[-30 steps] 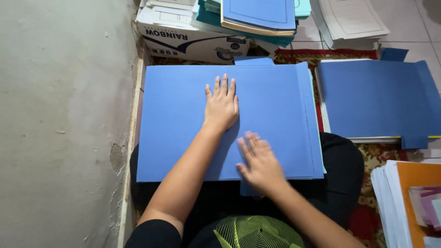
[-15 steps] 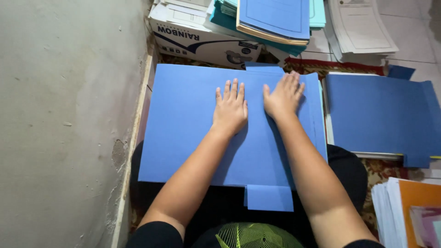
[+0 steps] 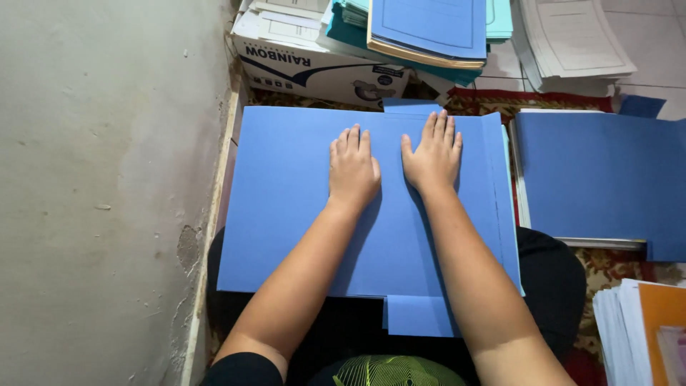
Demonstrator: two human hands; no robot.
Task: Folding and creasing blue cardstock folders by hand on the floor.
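Both forearms bare; left hand and right hand ringless; short black sleeve at left shoulder; dark trousers.

a home floor used for paperwork: tiled floor, patterned rug, paper stacks, cardboard box.

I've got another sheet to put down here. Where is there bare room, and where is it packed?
Free: the blue card left of the left hand, toward the wall, and the second blue sheet at right. Crowded: the cardboard box and folder stack ahead, and the paper pile at lower right.
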